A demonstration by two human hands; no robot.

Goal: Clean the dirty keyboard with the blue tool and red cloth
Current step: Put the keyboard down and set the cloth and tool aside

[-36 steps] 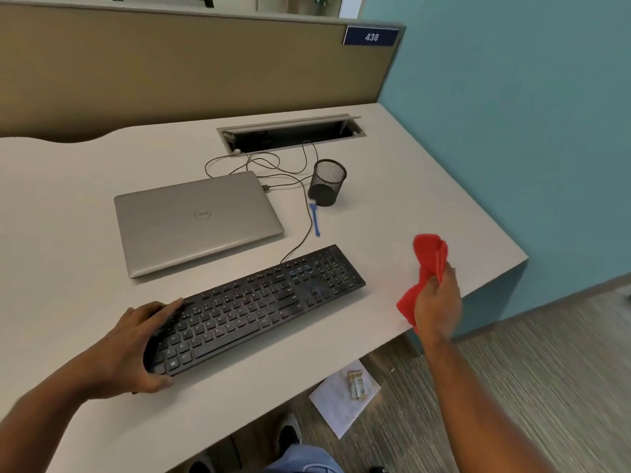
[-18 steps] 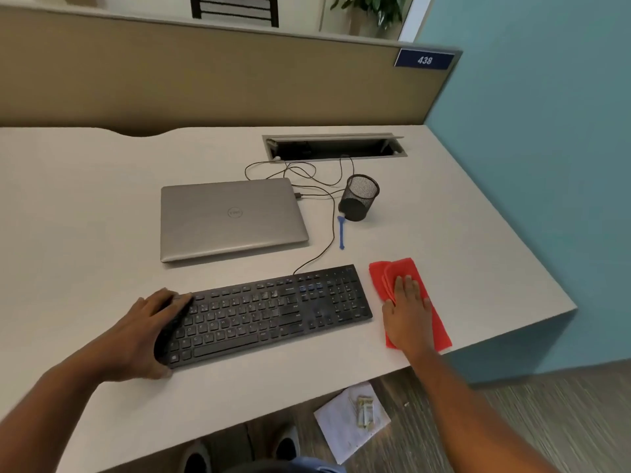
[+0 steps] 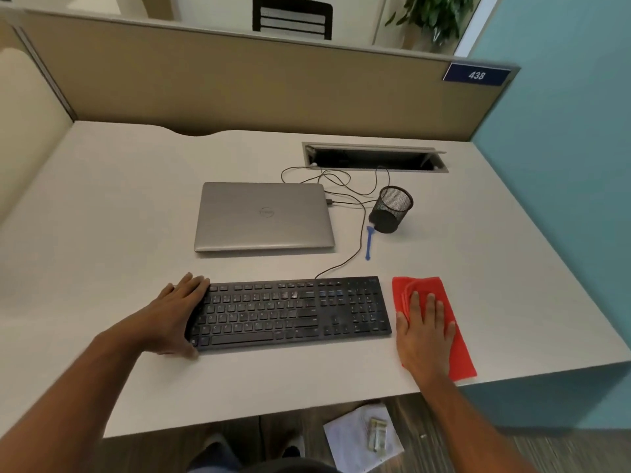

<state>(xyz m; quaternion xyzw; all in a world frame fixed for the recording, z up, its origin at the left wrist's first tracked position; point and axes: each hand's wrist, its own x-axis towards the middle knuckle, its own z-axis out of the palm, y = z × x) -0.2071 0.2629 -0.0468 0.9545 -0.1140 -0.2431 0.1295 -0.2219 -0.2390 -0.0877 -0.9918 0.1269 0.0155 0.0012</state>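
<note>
Head view, right hand (image 3: 425, 331): flat and spread, palm down on the red cloth (image 3: 444, 322), pinching nothing; the cloth lies folded just beside the right end of the keyboard (image 3: 290, 312), its near corner close to the desk's front edge.
Head view, left hand (image 3: 174, 314): fingers draped over the keyboard's left end, thumb along the near edge, bracing rather than lifting it.
Blue tool (image 3: 369, 242): lies untouched on the desk (image 3: 102, 216) behind the keyboard, its top end touching or just under the tilted black mesh cup (image 3: 392, 209), with the keyboard's cable (image 3: 355, 249) running right beside it.
Laptop (image 3: 263, 216): closed, well behind the keyboard.
Risk, cloth: a sideways drag could push the near corner over the front edge and let it slide to the floor.
Risk, tool: reaching for it could snag the cable and tug the keyboard, or knock the leaning cup over.
Risk, keyboard: only one end is held; a hard wipe from the right could pivot it toward the laptop.
Risk, debris: brushing toward the laptop would probably scatter dust onto its lid.
Progress: judged early, neither tool nor cloth yet on the keys.
</note>
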